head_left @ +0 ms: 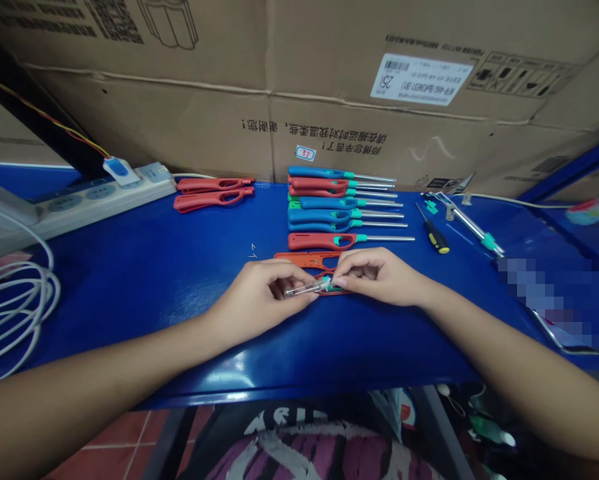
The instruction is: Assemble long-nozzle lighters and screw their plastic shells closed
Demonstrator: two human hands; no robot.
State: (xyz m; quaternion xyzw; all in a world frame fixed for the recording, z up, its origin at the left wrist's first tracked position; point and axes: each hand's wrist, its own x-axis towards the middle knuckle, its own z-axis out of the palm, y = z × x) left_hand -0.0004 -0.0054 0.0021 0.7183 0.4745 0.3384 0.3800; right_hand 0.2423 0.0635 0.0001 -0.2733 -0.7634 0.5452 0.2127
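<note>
Clear, slim plastic-looking tube with a green end [300,290] is held near an orange plastic handle shell [299,261], left hand [266,293] pinching its body, right hand [376,273] its green end; likely light, stiff, slick, crackable, best gripped mid-barrel.

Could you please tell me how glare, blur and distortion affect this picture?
In the head view, pale glare streaks the blue table; the forearms look stretched toward the lower corners, probably by a wide lens; a pixelated patch covers part of the right side; the clear tube at the left fingers is too soft for fine detail.
</note>
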